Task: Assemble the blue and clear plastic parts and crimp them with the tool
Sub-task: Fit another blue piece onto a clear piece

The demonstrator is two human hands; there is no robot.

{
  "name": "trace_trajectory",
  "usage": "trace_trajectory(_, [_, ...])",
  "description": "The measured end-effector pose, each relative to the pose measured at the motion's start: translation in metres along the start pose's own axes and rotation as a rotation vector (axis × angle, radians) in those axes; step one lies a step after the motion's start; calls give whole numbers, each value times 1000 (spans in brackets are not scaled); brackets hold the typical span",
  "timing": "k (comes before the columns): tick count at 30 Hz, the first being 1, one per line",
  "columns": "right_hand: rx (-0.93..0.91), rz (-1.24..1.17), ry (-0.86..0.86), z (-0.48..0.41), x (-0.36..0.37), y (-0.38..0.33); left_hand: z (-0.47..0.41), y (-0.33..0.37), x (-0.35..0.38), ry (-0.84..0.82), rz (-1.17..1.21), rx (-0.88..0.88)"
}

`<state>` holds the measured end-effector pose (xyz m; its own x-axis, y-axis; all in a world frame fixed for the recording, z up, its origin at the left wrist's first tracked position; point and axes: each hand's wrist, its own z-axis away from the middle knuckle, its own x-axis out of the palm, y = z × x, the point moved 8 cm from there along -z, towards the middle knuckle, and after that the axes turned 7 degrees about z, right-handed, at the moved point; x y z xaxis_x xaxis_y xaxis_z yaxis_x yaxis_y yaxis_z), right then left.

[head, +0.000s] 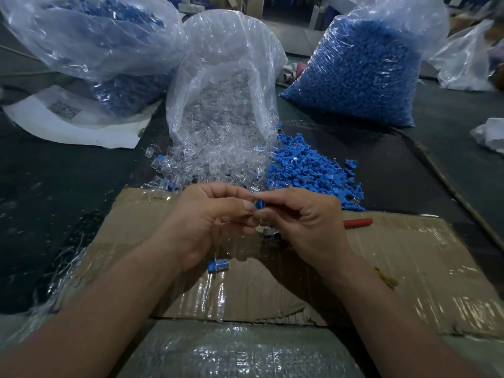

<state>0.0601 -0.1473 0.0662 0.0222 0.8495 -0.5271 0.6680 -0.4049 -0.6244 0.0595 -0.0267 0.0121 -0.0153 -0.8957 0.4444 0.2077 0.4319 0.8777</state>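
My left hand (210, 216) and my right hand (302, 216) meet at the middle of the view, above a taped cardboard sheet (395, 263). Between their fingertips sits a small blue plastic part (259, 204), pinched from both sides; whether a clear part is on it I cannot tell. A joined blue and clear piece (218, 265) lies on the cardboard under my left wrist. Behind my right hand pokes out the red handle of the tool (357, 222), its head mostly hidden. Loose clear parts (218, 162) and loose blue parts (308, 165) are heaped just beyond my hands.
An open bag of clear parts (223, 85) stands behind the heap. A full bag of blue parts (362, 69) stands at the back right, another bag (92, 42) at the back left on white paper (81, 124). A cable (447, 184) runs along the right.
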Motion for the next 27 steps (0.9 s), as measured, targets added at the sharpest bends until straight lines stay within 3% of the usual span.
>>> trace_trajectory(6, [-101, 90, -22, 1, 2, -6, 2, 2, 2, -5, -61, 14])
trace_trajectory(13, [-91, 136, -82, 0, 4, -7, 0, 3, -1, -12, -122, 54])
trace_trajectory(20, [356, 290, -283, 1, -34, 41, -5, 2, -17, 82, -28, 55])
trace_trajectory(25, [561, 459, -700, 23, -37, 69, -5, 2, -19, 108, 7, 89])
trace_trajectory(27, [538, 543, -838, 31, -28, 71, -6, 2, -19, 111, 17, 91])
